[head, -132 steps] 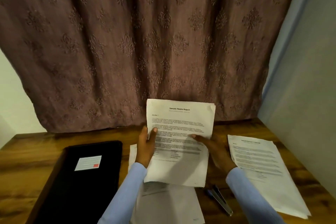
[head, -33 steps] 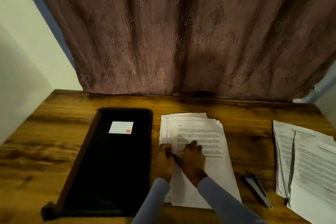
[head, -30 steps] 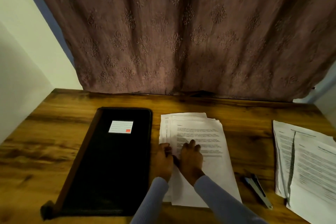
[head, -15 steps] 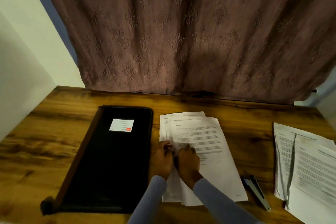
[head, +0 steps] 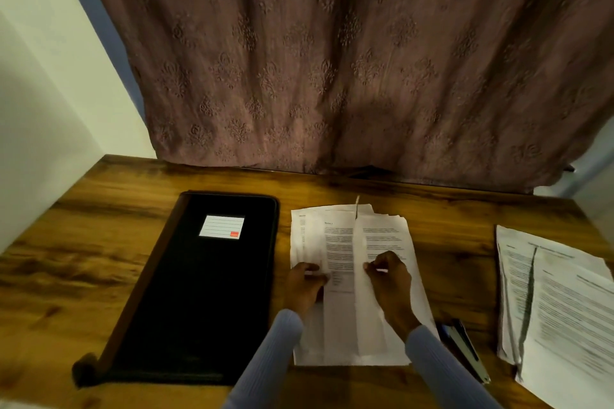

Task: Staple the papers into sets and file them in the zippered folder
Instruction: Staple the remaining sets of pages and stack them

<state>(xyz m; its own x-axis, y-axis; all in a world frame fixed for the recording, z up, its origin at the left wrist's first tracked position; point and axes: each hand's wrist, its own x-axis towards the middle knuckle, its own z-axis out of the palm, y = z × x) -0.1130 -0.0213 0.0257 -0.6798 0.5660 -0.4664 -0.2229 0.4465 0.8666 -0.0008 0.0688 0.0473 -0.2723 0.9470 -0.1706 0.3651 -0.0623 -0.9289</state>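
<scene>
While sorting was under way: the person was splitting loose sheets off the middle stack of papers (head: 339, 276) on the wooden table (head: 99, 242); nothing looked stapled yet in this pile.

Left hand: the left hand (head: 304, 285) lay on the left part of the stack, fingers curled over the edge of the sheets there, holding them down.

Right hand: the right hand (head: 388, 279) pinched the edge of a top sheet (head: 382, 236) between thumb and curled fingers, with that sheet raised off the pile and shifted toward the right.

Stapler: the stapler (head: 463, 349) lay just right of the stack, beside the right sleeve, touched by neither hand.

Folder: the black folder (head: 199, 292) lay flat and shut just left of the papers (so filing had not begun).

Other pile: a second stack (head: 558, 309) sat well apart at the right edge of the table.

Next move, as a judgement: the lifted sheets needed squaring into one set, then one hand had to reach for the stapler and clamp a corner.

Writing: the folder carried a white ruled label (head: 221, 226) with a small red patch, its lines blank; the printed text on the pages was too blurred to read.

Backdrop: a patterned brown curtain (head: 332, 60) hung behind the table.
</scene>
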